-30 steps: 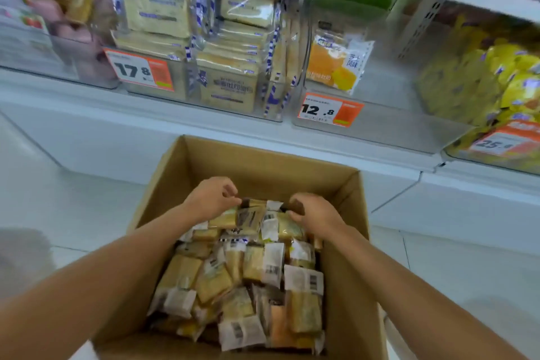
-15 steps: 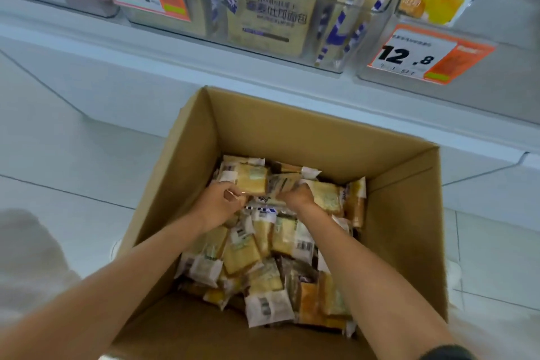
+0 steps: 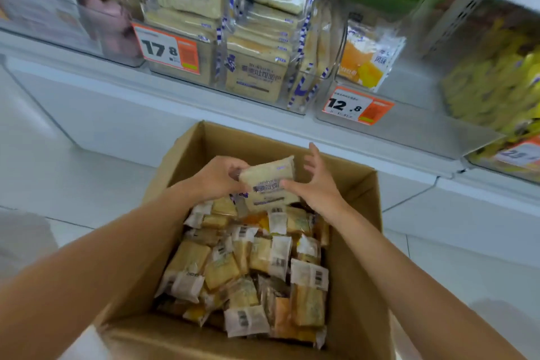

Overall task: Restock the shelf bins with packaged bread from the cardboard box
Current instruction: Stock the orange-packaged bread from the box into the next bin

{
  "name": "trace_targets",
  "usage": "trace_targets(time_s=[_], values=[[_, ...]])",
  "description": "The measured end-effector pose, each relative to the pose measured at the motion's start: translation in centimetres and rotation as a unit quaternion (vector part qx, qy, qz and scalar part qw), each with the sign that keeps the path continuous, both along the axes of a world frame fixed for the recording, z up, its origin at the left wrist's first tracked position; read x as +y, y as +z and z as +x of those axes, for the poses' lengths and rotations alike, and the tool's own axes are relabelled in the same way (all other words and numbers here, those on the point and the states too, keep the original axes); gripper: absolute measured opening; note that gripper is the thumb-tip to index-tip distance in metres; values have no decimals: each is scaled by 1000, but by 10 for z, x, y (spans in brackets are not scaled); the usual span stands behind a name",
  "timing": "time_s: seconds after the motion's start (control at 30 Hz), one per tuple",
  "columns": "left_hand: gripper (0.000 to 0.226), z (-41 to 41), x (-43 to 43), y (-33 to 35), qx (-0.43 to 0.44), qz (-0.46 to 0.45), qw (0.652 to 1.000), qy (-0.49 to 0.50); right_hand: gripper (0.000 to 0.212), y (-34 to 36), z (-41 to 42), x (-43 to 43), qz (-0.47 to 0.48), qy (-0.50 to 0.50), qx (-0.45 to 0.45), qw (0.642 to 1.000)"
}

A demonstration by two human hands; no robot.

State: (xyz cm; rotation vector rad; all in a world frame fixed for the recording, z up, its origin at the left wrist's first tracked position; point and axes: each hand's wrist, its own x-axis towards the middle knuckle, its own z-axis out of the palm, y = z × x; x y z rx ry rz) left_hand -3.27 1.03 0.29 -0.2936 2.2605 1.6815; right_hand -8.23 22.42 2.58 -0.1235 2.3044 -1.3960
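As you hold it up, bread pack (image 3: 270,184): raised over the far end of the cardboard box (image 3: 359,237), just above the small packets (image 3: 263,266); half a second ago it was not showing and both your hands were down among them
Pack's pose: tilted, printed face toward you; you cannot tell whether its lower edge touches the pile
Left hand (image 3: 216,178): your fingers (image 3: 230,163) are curled round the pack's left edge and grip it; earlier this hand was low on the pile
Right hand (image 3: 318,187): your thumb rests on the lower right of the pack's face, and the fingers (image 3: 315,155) are spread, pointing up and away from the pack; earlier they were bent into the packets
Shelf bin (image 3: 254,79): on the shelf beyond the box's far wall, filled with packs of the same print, its 17.8 price tag (image 3: 168,50) at the left front
Next bin (image 3: 423,131): just to the right, with the 12.8 tag (image 3: 358,104) and one orange packet (image 3: 365,64) leaning inside
View: your head has come up since then, so more of the shelf shows above the box
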Motion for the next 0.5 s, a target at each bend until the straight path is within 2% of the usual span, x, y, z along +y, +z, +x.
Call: trace_targets(time_s=[0.07,0.1,0.17,0.2,0.27,0.33,0.43,0.5], values=[[35,-5,-10,32,46,-25,998,-19,63,27,2,-8,19,63,28,997],[39,-9,-15,49,78,-29,996,19,45,43,4,-15,27,66,53,996],[45,-20,-26,78,151,-18,977,149,29,79,4,-31,31,33,115,992],[44,-26,-34,92,190,-11,961,201,27,95,0,-39,23,9,138,990],[33,-41,-50,119,273,-33,932,238,22,125,-16,-56,-21,-43,168,985],[30,-58,-65,139,323,-140,906,236,25,149,-39,-71,-77,-100,191,973],[37,-84,-86,153,378,-350,830,213,27,171,-82,-93,-97,-145,215,961],[42,-104,-98,153,387,-409,805,185,37,177,-116,-107,-103,-163,217,957]])
